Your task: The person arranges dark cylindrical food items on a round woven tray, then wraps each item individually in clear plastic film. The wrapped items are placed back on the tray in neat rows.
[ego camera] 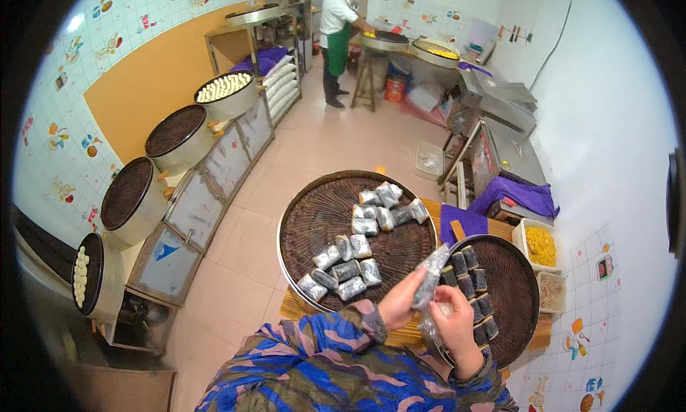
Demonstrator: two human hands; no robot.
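My left hand holds a dark roll in clear plastic film, tilted up and away from me. The thumb and fingers of my right hand pinch the loose clear plastic at its lower end. Just beyond my left hand stands a large round steamer tray with a brown ribbed mat. Several plastic-wrapped dark rolls lie on it in two groups. To the right, partly behind my right hand, a smaller round tray bears rows of unwrapped dark rolls with pale ends.
Both trays rest on a wooden table. Tubs of yellow food and pale shreds sit at right, near a purple cloth. Steamers line the left cabinets. A person in a green apron works at the back.
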